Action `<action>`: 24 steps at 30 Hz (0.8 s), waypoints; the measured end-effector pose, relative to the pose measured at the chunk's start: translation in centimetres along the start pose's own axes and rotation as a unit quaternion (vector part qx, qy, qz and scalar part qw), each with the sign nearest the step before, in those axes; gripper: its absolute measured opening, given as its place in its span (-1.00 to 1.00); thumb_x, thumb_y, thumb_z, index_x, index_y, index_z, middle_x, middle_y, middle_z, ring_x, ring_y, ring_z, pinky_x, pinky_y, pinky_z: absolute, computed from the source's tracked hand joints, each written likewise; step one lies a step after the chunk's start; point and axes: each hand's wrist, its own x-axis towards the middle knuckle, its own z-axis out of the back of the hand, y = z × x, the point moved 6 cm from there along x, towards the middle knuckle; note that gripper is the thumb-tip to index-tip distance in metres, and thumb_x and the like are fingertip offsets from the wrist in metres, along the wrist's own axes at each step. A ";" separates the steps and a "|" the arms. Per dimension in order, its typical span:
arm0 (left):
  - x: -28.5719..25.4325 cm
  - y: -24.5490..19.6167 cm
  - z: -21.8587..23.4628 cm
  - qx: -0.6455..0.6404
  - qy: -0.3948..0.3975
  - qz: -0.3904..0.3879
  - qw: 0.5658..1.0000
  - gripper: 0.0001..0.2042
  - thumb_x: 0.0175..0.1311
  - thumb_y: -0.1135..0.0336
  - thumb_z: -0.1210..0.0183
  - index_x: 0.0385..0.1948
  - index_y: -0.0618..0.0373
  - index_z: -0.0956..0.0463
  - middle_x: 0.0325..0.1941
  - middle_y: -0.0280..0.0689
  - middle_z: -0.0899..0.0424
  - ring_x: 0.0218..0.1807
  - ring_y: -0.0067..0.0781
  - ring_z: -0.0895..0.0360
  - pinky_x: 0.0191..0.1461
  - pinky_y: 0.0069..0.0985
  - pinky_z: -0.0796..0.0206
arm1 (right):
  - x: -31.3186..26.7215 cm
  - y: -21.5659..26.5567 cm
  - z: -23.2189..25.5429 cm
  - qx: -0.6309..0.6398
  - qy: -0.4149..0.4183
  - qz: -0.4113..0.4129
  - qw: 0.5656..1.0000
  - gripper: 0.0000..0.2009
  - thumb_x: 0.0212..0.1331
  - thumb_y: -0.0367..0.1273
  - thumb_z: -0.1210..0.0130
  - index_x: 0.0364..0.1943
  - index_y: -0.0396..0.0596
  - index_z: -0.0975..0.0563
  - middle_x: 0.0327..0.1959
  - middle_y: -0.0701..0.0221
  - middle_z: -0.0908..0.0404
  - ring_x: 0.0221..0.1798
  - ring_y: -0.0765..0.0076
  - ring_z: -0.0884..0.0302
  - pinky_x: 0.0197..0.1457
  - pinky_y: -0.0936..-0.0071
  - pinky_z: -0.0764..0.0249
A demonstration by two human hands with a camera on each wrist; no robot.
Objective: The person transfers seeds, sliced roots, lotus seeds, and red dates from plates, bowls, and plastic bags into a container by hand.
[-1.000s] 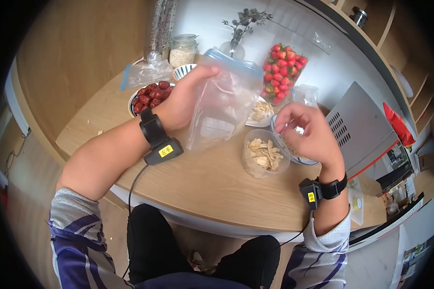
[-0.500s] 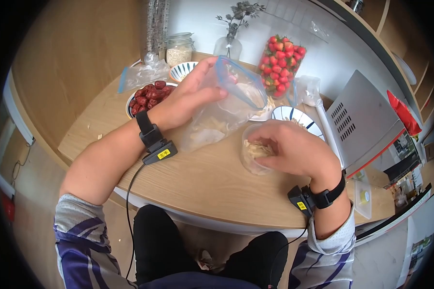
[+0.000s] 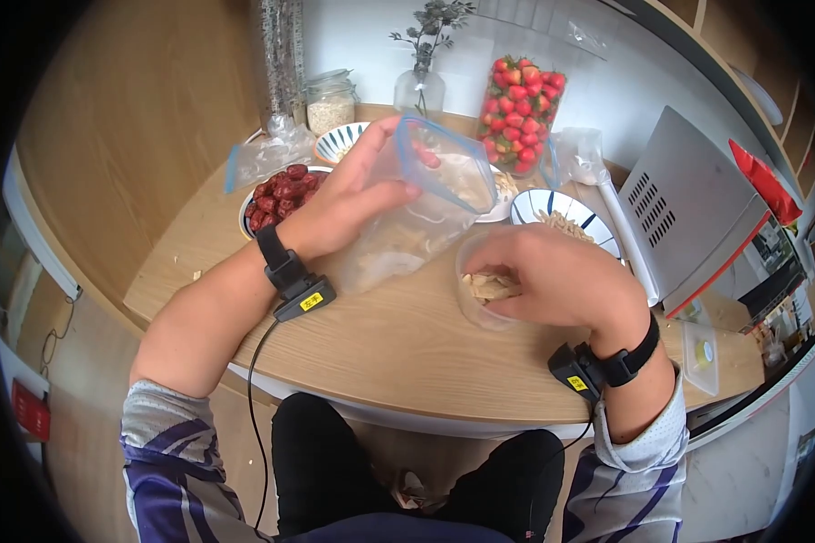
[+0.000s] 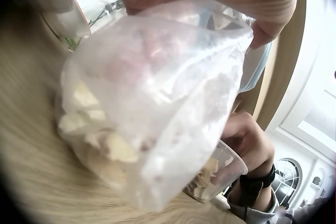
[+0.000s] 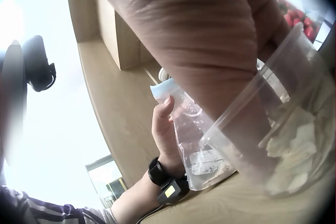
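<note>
Head view. Left hand [image 3: 349, 204] wrapped round a clear zip bag [image 3: 417, 213], thumb and fingers pinching near the blue top. Bag tipped, mouth up at about 1 o'clock, bottom resting on the wooden table [image 3: 380, 348], likely so the pale chips inside stay put and the opening stays wide. Right hand [image 3: 552, 276] down in a clear plastic cup [image 3: 480, 290], fingers bent over the pale chips in it; whether any chip is pinched cannot be told. Cup just beside the bag, at the bag's 4 o'clock, close enough for a short trip from one to the other. Bowl of red dates [image 3: 281, 192] at 10 o'clock from the left hand. Tall tub of strawberries [image 3: 519, 110] at 12 o'clock from the cup. Striped bowl [image 3: 566, 222] at 1 o'clock from the cup.

Left wrist view. Zip bag [image 4: 157, 92] filling most of the frame, cloudy, pale chips low in it, fingertips [image 4: 270, 27] gripping the top edge. Plastic cup [image 4: 218, 171] at 5 o'clock, touching the bag or nearly so, right hand [image 4: 252, 140] above it.

Right wrist view. Plastic cup [image 5: 283, 140] up close, chips at its bottom. Left hand [image 5: 165, 134] at 9 o'clock, holding the bag [image 5: 197, 134] upright on the table.
</note>
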 end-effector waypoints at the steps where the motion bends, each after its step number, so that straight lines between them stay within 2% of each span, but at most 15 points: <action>1: 0.1 0.0 0.0 0.000 0.000 0.001 1.000 -0.21 0.52 0.31 -0.17 0.80 0.08 -0.14 0.51 -0.14 -0.58 0.40 -0.31 -0.60 0.56 -0.22 -0.40 | 0.0 0.2 0.2 0.000 0.004 -0.010 1.000 -0.59 0.25 -0.33 -0.55 0.20 -0.02 -0.82 0.11 0.17 -0.90 0.19 -0.05 -0.85 0.27 0.12 -0.74; 6: 0.1 0.0 0.0 0.005 0.008 -0.008 1.000 -0.20 0.51 0.32 -0.17 0.80 0.08 -0.15 0.49 -0.14 -0.58 0.38 -0.30 -0.61 0.54 -0.23 -0.41 | 0.2 0.4 0.8 0.001 0.010 -0.024 1.000 -0.61 0.15 -0.39 -0.56 0.12 -0.04 -0.87 0.00 0.19 -0.94 0.08 -0.07 -0.90 0.16 0.12 -0.79; 9: 0.1 0.1 0.0 0.002 0.009 -0.008 1.000 -0.20 0.51 0.33 -0.18 0.80 0.08 -0.16 0.48 -0.15 -0.57 0.36 -0.30 -0.61 0.52 -0.25 -0.42 | 0.0 -0.8 0.9 0.012 -0.050 0.000 0.999 -0.66 0.08 -0.41 -0.55 0.00 -0.08 -0.88 -0.31 0.23 -0.82 -0.31 0.14 -0.71 -0.15 0.27 -0.62; 12: 0.1 0.0 0.0 -0.003 0.010 -0.006 1.000 -0.20 0.50 0.33 -0.18 0.80 0.08 -0.16 0.48 -0.15 -0.57 0.36 -0.30 -0.62 0.49 -0.28 -0.42 | 0.0 -0.5 2.1 0.054 -0.019 -0.016 0.998 -0.68 0.11 -0.40 -0.57 0.00 -0.05 -0.92 -0.22 0.21 -0.92 -0.15 0.09 -0.88 -0.03 0.20 -0.75; 15: 0.1 0.1 0.1 -0.003 0.010 -0.008 1.000 -0.20 0.50 0.32 -0.18 0.80 0.08 -0.16 0.48 -0.15 -0.58 0.35 -0.31 -0.62 0.48 -0.29 -0.42 | -0.1 -2.0 2.6 0.101 -0.033 -0.003 0.994 -0.70 0.11 -0.37 -0.61 -0.03 -0.04 -0.94 -0.39 0.30 -0.83 -0.33 0.32 -0.73 -0.19 0.33 -0.63; 18: 0.1 0.1 0.1 0.006 0.013 -0.011 1.000 -0.20 0.51 0.32 -0.18 0.81 0.08 -0.16 0.48 -0.14 -0.58 0.35 -0.32 -0.62 0.48 -0.30 -0.41 | -0.2 -2.9 3.5 0.112 -0.056 -0.016 0.992 -0.67 0.12 -0.35 -0.66 -0.01 -0.07 -0.94 -0.45 0.42 -0.73 -0.39 0.49 -0.57 -0.27 0.42 -0.50; 21: 0.1 0.0 0.1 0.009 0.014 -0.011 1.000 -0.20 0.51 0.32 -0.18 0.81 0.08 -0.16 0.48 -0.14 -0.59 0.35 -0.32 -0.62 0.49 -0.29 -0.41 | -0.4 -3.4 4.1 0.128 -0.079 -0.033 0.988 -0.66 0.13 -0.36 -0.69 0.01 -0.11 -0.93 -0.47 0.50 -0.70 -0.37 0.59 -0.53 -0.26 0.47 -0.49; 24: 0.1 -0.1 0.1 0.013 0.017 -0.011 1.000 -0.20 0.50 0.31 -0.19 0.80 0.08 -0.16 0.48 -0.13 -0.59 0.36 -0.32 -0.62 0.50 -0.28 -0.41 | -0.3 -3.7 4.4 0.183 -0.096 -0.038 0.978 -0.67 0.16 -0.41 -0.69 0.01 -0.17 -0.92 -0.39 0.51 -0.80 -0.34 0.66 -0.59 -0.22 0.54 -0.55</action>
